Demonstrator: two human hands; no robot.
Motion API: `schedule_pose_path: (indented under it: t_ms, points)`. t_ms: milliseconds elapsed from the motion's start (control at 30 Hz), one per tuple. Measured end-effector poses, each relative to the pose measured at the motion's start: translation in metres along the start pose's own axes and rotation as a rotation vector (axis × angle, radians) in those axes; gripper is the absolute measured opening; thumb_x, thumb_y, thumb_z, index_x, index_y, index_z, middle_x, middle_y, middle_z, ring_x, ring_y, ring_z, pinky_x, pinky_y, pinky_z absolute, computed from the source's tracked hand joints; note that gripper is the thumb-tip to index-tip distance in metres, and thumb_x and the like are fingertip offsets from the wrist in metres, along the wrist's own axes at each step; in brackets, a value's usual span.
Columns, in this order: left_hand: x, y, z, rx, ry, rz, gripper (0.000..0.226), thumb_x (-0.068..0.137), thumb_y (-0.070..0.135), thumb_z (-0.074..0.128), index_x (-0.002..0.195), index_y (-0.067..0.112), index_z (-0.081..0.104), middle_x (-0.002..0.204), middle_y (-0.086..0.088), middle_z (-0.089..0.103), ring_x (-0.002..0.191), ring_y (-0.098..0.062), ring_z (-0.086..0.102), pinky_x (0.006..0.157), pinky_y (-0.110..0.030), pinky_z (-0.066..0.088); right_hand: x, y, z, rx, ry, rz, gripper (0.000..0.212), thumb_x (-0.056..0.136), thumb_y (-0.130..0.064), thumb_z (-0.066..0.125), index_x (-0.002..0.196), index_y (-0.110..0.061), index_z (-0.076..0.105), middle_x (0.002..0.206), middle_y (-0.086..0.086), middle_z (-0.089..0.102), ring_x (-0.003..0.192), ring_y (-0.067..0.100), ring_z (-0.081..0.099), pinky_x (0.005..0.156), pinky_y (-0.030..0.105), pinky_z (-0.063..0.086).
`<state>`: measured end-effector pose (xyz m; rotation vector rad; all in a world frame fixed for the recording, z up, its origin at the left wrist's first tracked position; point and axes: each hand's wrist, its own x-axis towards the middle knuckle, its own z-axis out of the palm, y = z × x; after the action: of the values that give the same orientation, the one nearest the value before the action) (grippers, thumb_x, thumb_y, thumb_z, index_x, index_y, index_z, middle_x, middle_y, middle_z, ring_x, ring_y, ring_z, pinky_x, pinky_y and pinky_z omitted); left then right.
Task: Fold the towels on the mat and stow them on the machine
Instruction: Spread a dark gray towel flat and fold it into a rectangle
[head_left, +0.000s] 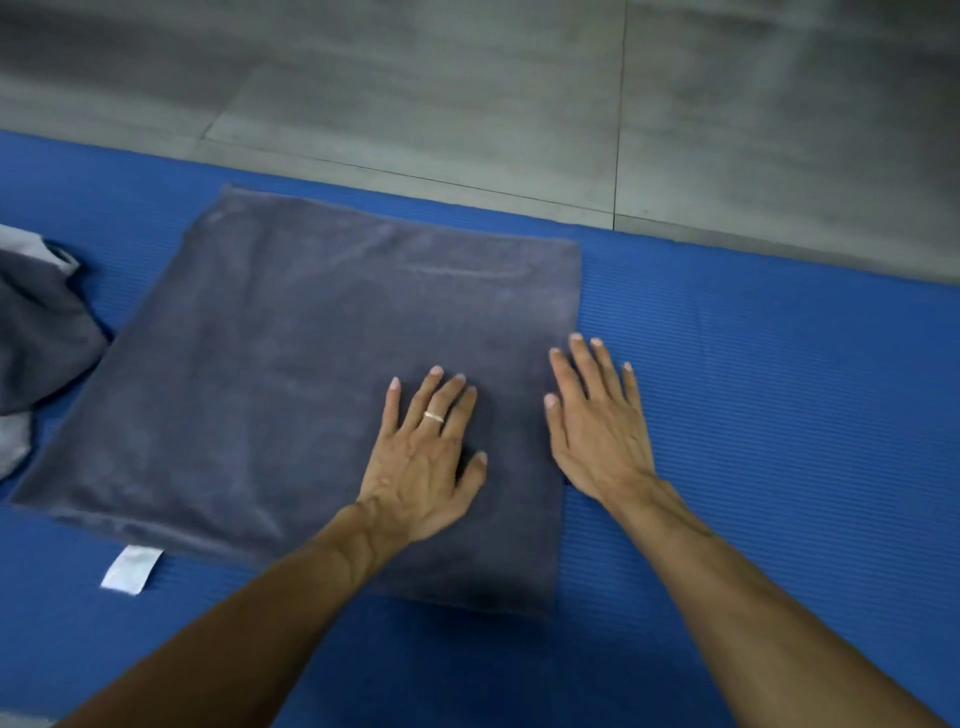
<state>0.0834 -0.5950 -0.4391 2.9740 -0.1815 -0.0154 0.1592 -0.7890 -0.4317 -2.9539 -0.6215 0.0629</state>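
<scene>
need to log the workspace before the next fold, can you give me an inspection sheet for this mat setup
surface: blue ribbed mat lying on the floor
job's things: grey towel spread flat on the mat, roughly square, with a white care tag sticking out at its near left edge; a second crumpled grey towel at the mat's left edge, partly out of frame
clutter: nothing seen
hands: left hand flat on the towel, fingers straight, a ring on one finger; right hand flat across the towel's right edge, partly on the mat
cables: nothing seen
surroundings: grey tiled floor beyond the mat; the machine is not in view
</scene>
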Motion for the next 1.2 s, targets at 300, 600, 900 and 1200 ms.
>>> schedule_pose_path:
  t_ms: [300,600,900,1200]
  points:
    - [0.060,-0.002,0.014,0.036,-0.021,-0.231,0.083,0.089,0.062,0.027,0.151,0.007,0.024,0.159,-0.013,0.021,0.148,-0.033,0.011,0.118,-0.056,0.006,0.162,0.030,0.001,-0.120,-0.235,-0.347,0.065,0.097,-0.058,0.017,0.155,-0.032,0.006,0.164,-0.003,-0.002,0.151,0.018,-0.004,0.120,0.047,-0.002]
    - [0.062,-0.001,0.010,0.024,-0.072,-0.225,0.091,0.084,0.069,0.032,0.151,0.008,0.025,0.158,-0.012,0.022,0.148,-0.031,0.010,0.118,-0.056,0.007,0.162,0.042,-0.004,-0.099,-0.269,-0.466,0.061,0.098,-0.054,0.011,0.155,-0.032,0.007,0.163,-0.004,-0.002,0.150,0.017,-0.006,0.120,0.051,0.000]
    - [0.051,0.023,0.003,-0.064,0.049,-0.217,0.074,0.085,0.065,0.040,0.133,0.009,0.052,0.137,-0.011,0.049,0.134,-0.030,0.036,0.111,-0.067,0.017,0.114,0.086,-0.034,-0.007,-0.213,-0.118,0.060,0.101,-0.016,0.036,0.156,-0.026,0.012,0.164,0.001,-0.002,0.132,0.033,0.041,0.106,0.046,0.035]
    - [0.002,0.096,-0.012,-0.149,-0.050,-0.174,0.029,0.075,0.045,0.057,0.091,0.021,0.063,0.090,0.004,0.062,0.087,-0.018,0.057,0.068,-0.034,0.045,0.080,0.068,-0.033,0.072,-0.196,-0.175,0.065,0.094,-0.010,0.044,0.153,-0.029,0.022,0.164,0.001,0.001,0.132,0.030,0.043,0.103,0.046,0.040]
